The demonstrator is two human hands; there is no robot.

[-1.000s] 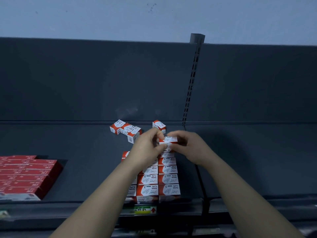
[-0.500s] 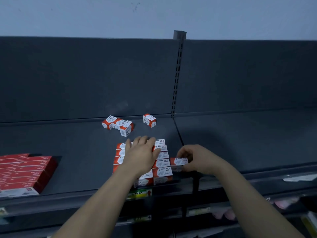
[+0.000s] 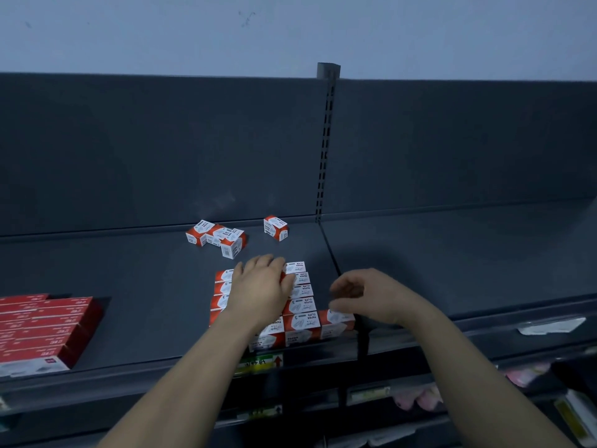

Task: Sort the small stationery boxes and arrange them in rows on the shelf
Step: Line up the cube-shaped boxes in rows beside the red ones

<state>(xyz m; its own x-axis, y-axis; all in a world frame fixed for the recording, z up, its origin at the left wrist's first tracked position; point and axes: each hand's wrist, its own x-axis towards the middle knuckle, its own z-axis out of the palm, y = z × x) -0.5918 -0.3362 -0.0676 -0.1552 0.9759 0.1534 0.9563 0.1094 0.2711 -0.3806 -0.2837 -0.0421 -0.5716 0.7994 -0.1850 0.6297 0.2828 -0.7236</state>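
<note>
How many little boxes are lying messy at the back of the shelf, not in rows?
4. The left box, middle box and front box touch in a clump; the lone box sits to their right. The clump might hide another.

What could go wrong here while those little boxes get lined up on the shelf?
The end box sits right at the front edge of the shelf, by the right hand; a nudge might tip it off. The left hand lies flat on the rows of boxes; sliding it could skew them. Reaching back for the loose boxes may brush the rows too.
</note>
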